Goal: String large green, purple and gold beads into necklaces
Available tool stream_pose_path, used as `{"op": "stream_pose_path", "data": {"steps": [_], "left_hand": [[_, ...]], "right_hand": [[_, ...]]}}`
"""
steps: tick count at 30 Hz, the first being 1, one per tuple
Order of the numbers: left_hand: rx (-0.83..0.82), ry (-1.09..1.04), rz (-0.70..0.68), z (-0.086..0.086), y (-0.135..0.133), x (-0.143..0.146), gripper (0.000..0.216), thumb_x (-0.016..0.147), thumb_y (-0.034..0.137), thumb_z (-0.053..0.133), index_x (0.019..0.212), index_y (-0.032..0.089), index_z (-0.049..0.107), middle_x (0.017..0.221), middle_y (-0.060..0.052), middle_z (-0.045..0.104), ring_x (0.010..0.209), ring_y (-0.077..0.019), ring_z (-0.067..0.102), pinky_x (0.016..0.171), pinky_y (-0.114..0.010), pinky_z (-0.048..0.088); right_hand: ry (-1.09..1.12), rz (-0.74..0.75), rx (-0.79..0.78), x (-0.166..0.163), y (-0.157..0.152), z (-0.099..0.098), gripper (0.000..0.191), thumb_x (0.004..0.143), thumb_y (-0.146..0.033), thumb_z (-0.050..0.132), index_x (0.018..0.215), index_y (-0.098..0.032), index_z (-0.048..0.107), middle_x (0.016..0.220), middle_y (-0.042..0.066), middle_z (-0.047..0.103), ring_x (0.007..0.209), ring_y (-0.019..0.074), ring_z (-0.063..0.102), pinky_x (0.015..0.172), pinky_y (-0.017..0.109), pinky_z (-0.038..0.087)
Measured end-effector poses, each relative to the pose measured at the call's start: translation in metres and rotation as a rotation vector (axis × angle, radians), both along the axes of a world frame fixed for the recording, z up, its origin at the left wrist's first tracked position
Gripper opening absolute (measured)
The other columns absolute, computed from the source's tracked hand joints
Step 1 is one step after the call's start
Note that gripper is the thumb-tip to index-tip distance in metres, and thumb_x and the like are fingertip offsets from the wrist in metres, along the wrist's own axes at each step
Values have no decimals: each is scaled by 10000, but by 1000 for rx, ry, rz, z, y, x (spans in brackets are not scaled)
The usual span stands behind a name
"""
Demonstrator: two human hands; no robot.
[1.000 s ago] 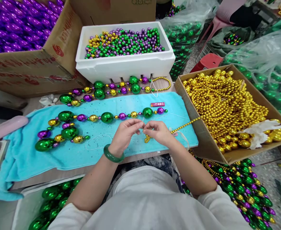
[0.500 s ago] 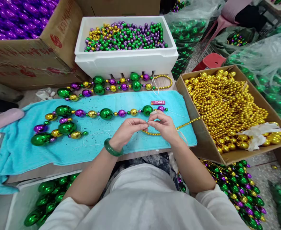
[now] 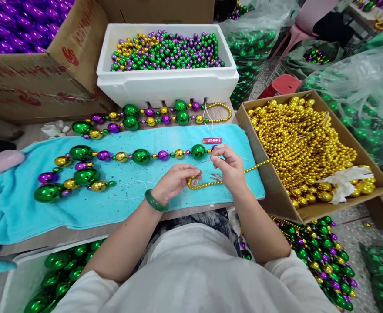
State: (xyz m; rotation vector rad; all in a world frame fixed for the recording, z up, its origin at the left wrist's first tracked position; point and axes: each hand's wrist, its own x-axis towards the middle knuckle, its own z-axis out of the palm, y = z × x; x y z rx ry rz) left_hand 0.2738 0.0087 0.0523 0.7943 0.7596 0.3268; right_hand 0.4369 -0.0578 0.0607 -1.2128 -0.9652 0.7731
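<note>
My left hand (image 3: pixel 175 181), a green bangle on its wrist, pinches the end of a thin gold bead strand (image 3: pixel 207 184) on the turquoise towel (image 3: pixel 129 195). That strand runs right into the cardboard box of gold beads (image 3: pixel 309 143). My right hand (image 3: pixel 229 167) is closed in a pinch just above the strand, on a thin white thread that I can barely make out. A long string of big green, purple and gold balls (image 3: pixel 139 155) lies across the towel just beyond my hands.
A second finished ball string (image 3: pixel 152 117) lies behind the towel, before a white foam box of mixed beads (image 3: pixel 165 82). A small red tag (image 3: pixel 212 140) lies on the towel. Purple beads fill a carton (image 3: pixel 31 65) at far left. Bags of green beads crowd the right.
My hands have drawn apart a little, the right rising toward the ball string. More of the gold strand now lies pulled out across the towel between them.
</note>
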Motion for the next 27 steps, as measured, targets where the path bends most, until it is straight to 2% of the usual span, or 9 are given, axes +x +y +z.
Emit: {"op": "stream_pose_path", "data": {"steps": [3, 7, 11, 13, 15, 17, 19, 23, 27], "left_hand": [[-111, -25, 65, 0, 1, -1, 206, 597, 248, 814, 649, 121, 660, 621, -21, 633, 533, -98, 552, 542, -244, 432], [-134, -63, 49, 3, -2, 0, 173, 600, 212, 807, 657, 107, 683, 640, -30, 633, 540, -95, 544, 542, -250, 438], [-56, -114, 235, 1, -6, 8, 150, 600, 233, 814, 677, 135, 730, 732, -39, 666, 598, -89, 527, 578, -257, 434], [128, -68, 314, -5, -7, 12, 135, 631, 268, 800, 704, 164, 753, 758, -33, 672, 618, -92, 519, 604, -264, 427], [418, 46, 317, -11, -8, 13, 115, 666, 288, 777, 721, 188, 769, 741, -26, 660, 658, -113, 532, 647, -280, 429], [686, 153, 249, -16, -8, 12, 98, 695, 294, 754, 722, 202, 777, 709, -25, 637, 705, -139, 552, 682, -293, 431], [796, 189, 129, -18, -7, 9, 119, 719, 319, 733, 727, 209, 778, 711, -29, 628, 707, -149, 556, 678, -300, 429], [666, 120, -71, -16, -6, 3, 197, 709, 385, 748, 717, 189, 757, 739, -33, 624, 690, -146, 547, 666, -298, 430], [432, 37, -52, -15, -7, 2, 227, 696, 394, 765, 730, 173, 727, 763, -19, 613, 701, -132, 546, 687, -284, 433]], "right_hand": [[-52, -76, -24, 1, -1, -6, 62, 780, -221, 644, 731, -190, 624, 823, 27, 547, 781, 154, 511, 612, 277, 427], [-129, -160, -92, -2, -2, -21, 69, 784, -227, 619, 726, -193, 604, 833, 35, 560, 796, 170, 526, 600, 280, 423], [-362, -213, -78, -17, -9, -34, 94, 815, -199, 577, 721, -199, 576, 805, 37, 561, 808, 187, 534, 680, 317, 437], [-501, -165, -56, -25, -14, -36, 105, 838, -176, 549, 739, -199, 576, 798, 41, 550, 805, 193, 526, 708, 333, 434], [-596, -86, -25, -29, -19, -36, 119, 855, -160, 526, 755, -199, 578, 778, 40, 536, 797, 197, 517, 734, 349, 432], [-626, -38, -7, -28, -22, -34, 117, 865, -164, 523, 770, -200, 583, 760, 38, 530, 789, 199, 509, 738, 354, 433], [-607, -30, -16, -23, -23, -31, 109, 867, -179, 534, 779, -202, 594, 766, 39, 538, 793, 198, 509, 729, 349, 436], [-463, -39, -79, -11, -20, -29, 110, 842, -205, 583, 741, -200, 626, 777, 34, 560, 773, 176, 521, 690, 319, 440], [-195, -2, -172, -10, -17, -31, 112, 794, -284, 647, 721, -201, 666, 792, 28, 611, 762, 163, 551, 664, 301, 450]]}}
